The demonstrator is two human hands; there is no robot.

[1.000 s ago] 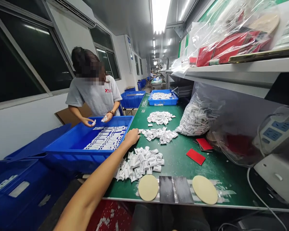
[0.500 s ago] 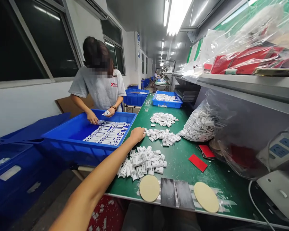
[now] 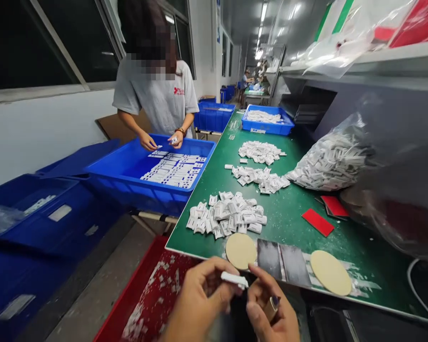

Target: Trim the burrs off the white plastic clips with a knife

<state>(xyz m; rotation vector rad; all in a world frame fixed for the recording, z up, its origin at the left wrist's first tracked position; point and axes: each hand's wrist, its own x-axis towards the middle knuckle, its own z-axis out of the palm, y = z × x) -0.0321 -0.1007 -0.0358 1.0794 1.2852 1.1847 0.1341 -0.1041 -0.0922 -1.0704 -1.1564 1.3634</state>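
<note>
One slim white elongated piece (image 3: 234, 279)

White part (image 3: 234, 280) in the left hand (image 3: 201, 295)

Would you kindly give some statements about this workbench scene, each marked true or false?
1. The left hand holds a small white plastic piece. True.
2. A co-worker's hands are above the large blue plastic bin. True.
3. The bulging clear plastic bag stands inside that bin. False: it rests on the green tabletop.
4. Dark rectangular pads lie between two round cream discs. True.
5. The right hand holds one of those discs. False: a small brown, dark-tipped object shows there instead.
</note>
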